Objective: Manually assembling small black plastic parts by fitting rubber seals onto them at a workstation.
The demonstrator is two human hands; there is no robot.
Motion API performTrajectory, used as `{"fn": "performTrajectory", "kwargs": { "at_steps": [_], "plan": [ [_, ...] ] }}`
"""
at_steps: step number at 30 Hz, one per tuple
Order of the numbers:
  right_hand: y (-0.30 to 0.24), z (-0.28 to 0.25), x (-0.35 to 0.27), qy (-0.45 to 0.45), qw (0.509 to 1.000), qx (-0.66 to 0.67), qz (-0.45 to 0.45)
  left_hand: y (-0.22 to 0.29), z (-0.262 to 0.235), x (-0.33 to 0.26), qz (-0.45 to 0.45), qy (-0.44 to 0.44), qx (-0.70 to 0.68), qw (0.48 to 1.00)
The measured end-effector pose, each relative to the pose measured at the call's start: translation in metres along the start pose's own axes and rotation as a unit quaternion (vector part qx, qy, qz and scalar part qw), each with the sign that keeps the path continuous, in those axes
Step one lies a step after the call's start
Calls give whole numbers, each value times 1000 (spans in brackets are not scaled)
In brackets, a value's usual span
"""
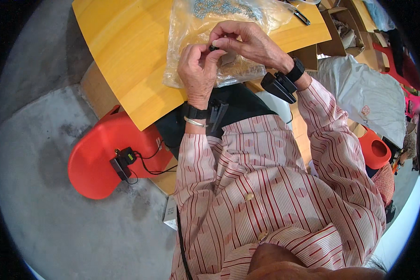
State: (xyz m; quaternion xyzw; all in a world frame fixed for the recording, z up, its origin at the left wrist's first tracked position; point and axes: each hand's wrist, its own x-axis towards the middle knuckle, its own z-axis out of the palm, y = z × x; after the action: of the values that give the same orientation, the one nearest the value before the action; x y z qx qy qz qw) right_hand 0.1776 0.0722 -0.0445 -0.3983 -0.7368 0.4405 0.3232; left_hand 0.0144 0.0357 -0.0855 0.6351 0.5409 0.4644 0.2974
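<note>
Both hands meet over the near edge of the yellow wooden table [126, 51], and between them sits a small dark part [213, 47], pinched from both sides. The left hand [198, 70] rises from below with its fingers curled upward, thumb and fingertips closed on the part; the right hand [245, 42] comes in from the right, its fingers bent down over the same part and gripping it from above. What kind of piece it is cannot be told, since it is tiny and mostly covered by the fingertips. Directly under the hands on the table lies a clear plastic bag [182, 32], crumpled, with a mass of small bluish-grey pieces showing through its far end. Each wrist carries a black strap with a black clip-like device: one on the left wrist [205, 113], beside a thin silver bangle, and one on the right wrist [284, 83]. A dark tool [301, 17] lies on the table beyond the bag, toward its far right corner. Left of the table, on the grey concrete floor, stands a red plastic stool [95, 163] with a small black box and cable [123, 161] resting on it. Right of the table are open cardboard boxes [340, 28] and a white sack [368, 93].
</note>
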Motion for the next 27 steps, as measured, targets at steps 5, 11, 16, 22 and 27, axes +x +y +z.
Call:
{"fn": "performTrajectory", "kwargs": {
  "at_steps": [5, 11, 16, 22, 27],
  "plan": [
    [-1, -19, -4, 28, 995, -89, 17, 3, 2, -1, -29, 9, -44, 999],
    [-4, -58, -27, 105, 974, -199, 38, 5, 0, -1, -31, 4, -50, 998],
    [12, -64, -47, 85, 938, -335, 4, 7, 0, 1, -27, -2, -34, 999],
    [16, -45, -42, 43, 917, -394, -45, 7, -1, 1, -22, 0, -25, 999],
    [25, -43, -36, 8, 909, -413, -49, 9, 1, 2, -6, -1, -26, 1000]
  ]
}}
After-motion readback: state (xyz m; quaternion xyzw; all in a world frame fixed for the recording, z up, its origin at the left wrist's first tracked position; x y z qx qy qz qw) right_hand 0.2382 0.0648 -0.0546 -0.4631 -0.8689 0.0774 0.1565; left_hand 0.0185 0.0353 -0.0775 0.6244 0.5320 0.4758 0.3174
